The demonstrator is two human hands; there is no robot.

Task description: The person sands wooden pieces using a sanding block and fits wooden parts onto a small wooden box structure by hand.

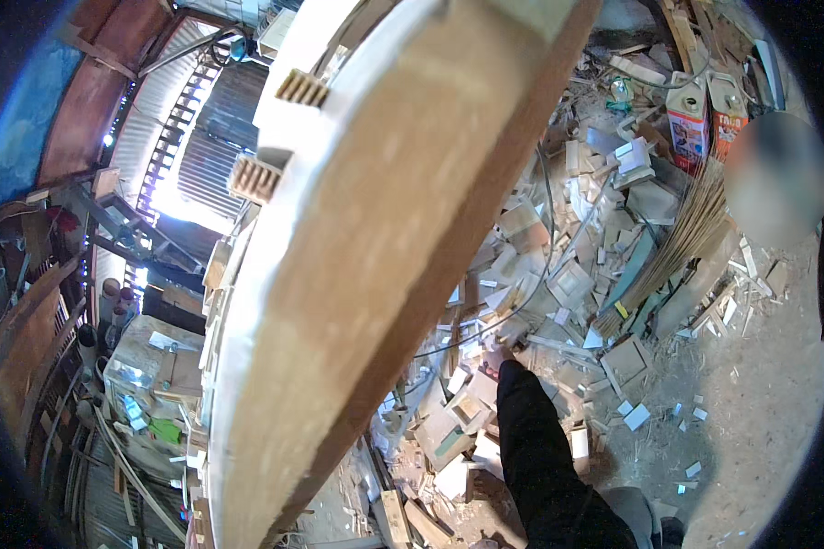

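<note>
A black-sleeved arm comes in from the lower edge, and my right hand [506, 351] at its end reaches down among wood offcuts [467, 410]. The hand is small and dim here; its fingers cannot be made out, nor whether they hold anything. A thin dark cable [547, 247] runs across the scrap close by. Very near the camera, a large pale brown wooden piece [366, 210] crosses the view on a slant and hides much of the middle. My left hand is out of view.
Two containers [688, 119] and a twig broom [673, 240] lie beyond the scrap at right. A blurred round patch [778, 178] covers something there. At left are a cluttered worktable [137, 366], leaning boards [27, 320] and corrugated sheeting [218, 137]. Sawdust and chips litter the floor [751, 384].
</note>
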